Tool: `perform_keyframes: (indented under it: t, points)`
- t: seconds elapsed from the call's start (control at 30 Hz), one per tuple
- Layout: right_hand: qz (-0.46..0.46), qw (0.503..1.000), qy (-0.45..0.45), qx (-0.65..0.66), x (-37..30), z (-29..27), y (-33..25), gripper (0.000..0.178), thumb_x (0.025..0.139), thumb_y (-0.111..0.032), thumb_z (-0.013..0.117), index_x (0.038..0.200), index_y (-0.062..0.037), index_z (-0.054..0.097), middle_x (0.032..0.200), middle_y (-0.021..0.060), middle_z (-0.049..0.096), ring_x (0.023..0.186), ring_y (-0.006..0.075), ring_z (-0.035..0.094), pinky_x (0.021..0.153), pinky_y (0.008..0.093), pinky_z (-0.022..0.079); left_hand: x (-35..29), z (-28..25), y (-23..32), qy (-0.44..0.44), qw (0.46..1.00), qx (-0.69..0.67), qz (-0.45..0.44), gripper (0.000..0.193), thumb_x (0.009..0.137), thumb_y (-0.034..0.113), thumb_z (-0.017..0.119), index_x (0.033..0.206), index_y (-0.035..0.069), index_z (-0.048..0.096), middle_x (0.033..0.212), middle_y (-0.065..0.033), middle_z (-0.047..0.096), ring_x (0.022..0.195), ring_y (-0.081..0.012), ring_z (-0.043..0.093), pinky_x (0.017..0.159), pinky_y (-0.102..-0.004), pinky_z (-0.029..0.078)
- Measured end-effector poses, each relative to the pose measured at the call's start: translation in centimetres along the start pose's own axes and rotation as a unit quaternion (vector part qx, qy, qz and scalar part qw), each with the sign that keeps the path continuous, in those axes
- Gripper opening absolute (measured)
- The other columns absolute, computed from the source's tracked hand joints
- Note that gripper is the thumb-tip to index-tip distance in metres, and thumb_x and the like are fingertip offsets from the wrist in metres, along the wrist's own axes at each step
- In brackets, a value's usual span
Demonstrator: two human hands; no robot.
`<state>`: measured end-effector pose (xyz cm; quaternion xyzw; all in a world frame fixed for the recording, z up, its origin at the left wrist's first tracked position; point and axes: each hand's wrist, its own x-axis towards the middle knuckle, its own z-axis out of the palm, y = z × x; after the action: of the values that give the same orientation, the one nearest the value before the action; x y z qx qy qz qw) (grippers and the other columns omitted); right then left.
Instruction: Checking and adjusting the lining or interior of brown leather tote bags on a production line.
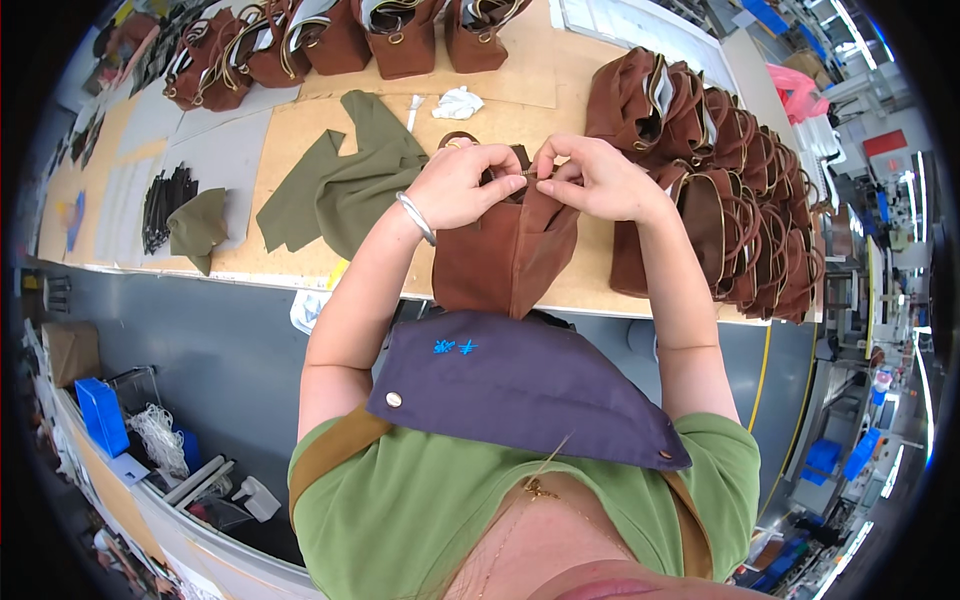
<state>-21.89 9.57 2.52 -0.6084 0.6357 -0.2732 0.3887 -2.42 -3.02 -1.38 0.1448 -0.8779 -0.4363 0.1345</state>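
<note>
A reddish-brown handbag (505, 255) stands at the table's near edge, right in front of my apron. My left hand (462, 188) is closed in a pinch on its top edge, beside the zipper opening. On the other side of that opening, my right hand (600, 180) also pinches the rim. A short stretch of gold-coloured zipper (532, 173) shows between my fingertips. What exactly lies under each fingertip is partly hidden. One carrying handle (458, 136) rises behind my left hand.
Olive-green cloth (345, 180) lies left of the handbag, with crumpled white paper (458, 102) beyond it. Several similar brown bags (735, 190) crowd the right side, and another row (330, 45) lines the far edge. Dark strips (170, 208) lie at the left.
</note>
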Motion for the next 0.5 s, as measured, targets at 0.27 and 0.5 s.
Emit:
perform_keyframes:
  t: [0.27, 0.5]
  points:
    - [-0.077, 0.995, 0.057, 0.02, 0.3, 0.7, 2.7, 0.017, 0.088, -0.016, 0.069, 0.097, -0.0032, 0.063, 0.092, 0.0082, 0.063, 0.082, 0.0182, 0.066, 0.07, 0.0307, 0.052, 0.9, 0.6, -1.2, 0.032, 0.997, -0.076, 0.014, 0.013, 0.088, 0.016, 0.065, 0.091, 0.004, 0.069, 0.075, -0.0057, 0.057, 0.076, -0.0204, 0.05, 0.071, -0.0342, 0.043]
    - [-0.032, 0.998, 0.033, 0.039, 0.2, 0.5, 1.9, 0.011, 0.09, -0.007, 0.066, 0.099, -0.0033, 0.06, 0.112, 0.0048, 0.057, 0.094, 0.0131, 0.06, 0.083, 0.0292, 0.052, 0.8, 0.8, -1.2, 0.015, 0.996, -0.081, 0.017, 0.013, 0.094, 0.013, 0.061, 0.097, 0.001, 0.065, 0.086, 0.0, 0.048, 0.075, -0.0091, 0.045, 0.068, -0.0244, 0.04]
